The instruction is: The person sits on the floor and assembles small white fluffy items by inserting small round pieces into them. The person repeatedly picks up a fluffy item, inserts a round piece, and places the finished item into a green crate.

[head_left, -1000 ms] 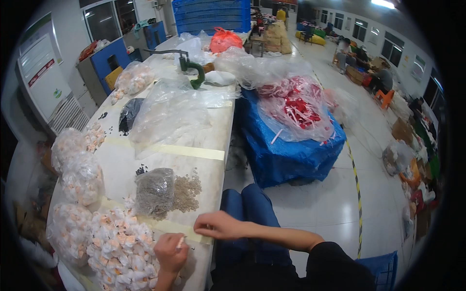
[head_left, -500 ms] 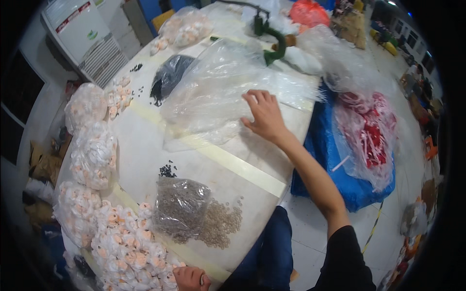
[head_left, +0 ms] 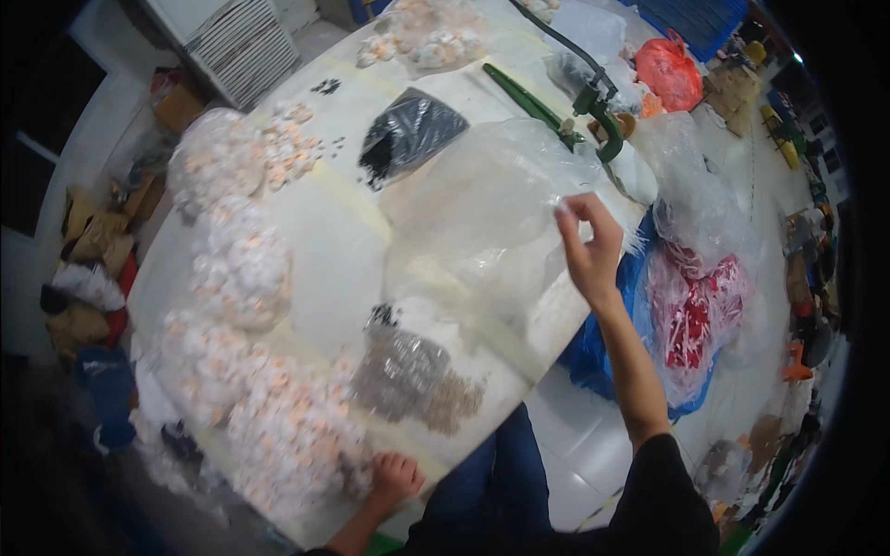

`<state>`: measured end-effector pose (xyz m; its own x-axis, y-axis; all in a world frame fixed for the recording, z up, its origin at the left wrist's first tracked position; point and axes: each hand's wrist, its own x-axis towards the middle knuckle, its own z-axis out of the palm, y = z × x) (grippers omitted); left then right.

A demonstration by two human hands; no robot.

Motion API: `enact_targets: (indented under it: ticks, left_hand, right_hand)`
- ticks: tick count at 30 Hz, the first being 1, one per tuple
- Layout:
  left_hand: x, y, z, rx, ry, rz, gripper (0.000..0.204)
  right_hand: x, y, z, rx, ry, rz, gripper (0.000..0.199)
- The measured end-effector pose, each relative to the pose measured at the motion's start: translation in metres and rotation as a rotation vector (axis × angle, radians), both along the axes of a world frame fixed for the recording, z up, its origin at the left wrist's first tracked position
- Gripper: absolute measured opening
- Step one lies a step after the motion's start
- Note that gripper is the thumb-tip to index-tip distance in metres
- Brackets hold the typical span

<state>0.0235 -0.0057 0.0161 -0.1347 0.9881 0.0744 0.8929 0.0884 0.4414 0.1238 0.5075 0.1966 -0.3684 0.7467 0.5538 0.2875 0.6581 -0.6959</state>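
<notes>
At the right side of the table, the thumb and fingers of my right hand (head_left: 593,243) are pinched together at the edge of a clear plastic bag (head_left: 491,195). The thin bag spreads out to the left across the white table (head_left: 338,264). My left hand (head_left: 397,474) is curled closed at the near table edge; whatever it may hold is hidden. Beside it lies a large heap of small white and peach pieces (head_left: 287,426). Beyond this hand, a clear bag of small translucent rings (head_left: 400,369) rests on the table, with loose rings (head_left: 454,403) spilled next to it.
A dark bag (head_left: 417,130) with small black parts lies farther back. Bags of white and peach pieces (head_left: 218,157) line the left edge. A green hand press (head_left: 607,130) stands at the back right. On the right, a blue sack (head_left: 589,357) sits beside plastic-wrapped red material (head_left: 691,324).
My right hand has gone from open fingers over the plastic to a pinch, farther right. The clear bag has shifted and puffed up. My left hand shows more fully, and the whole view has turned.
</notes>
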Motion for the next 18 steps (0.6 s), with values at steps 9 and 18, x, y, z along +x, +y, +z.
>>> enact_targets:
  ticks: [9, 18]
  left_hand:
    - [0.001, 0.072, 0.151, 0.128, -0.202, 0.731, 0.051]
    - [-0.068, 0.128, 0.32, 0.312, 0.013, 0.814, 0.062]
  right_hand:
    - [-0.01, -0.071, 0.136, -0.497, 0.19, 0.294, 0.008]
    - [-0.053, -0.196, 0.199, -0.743, 0.284, 0.991, 0.014]
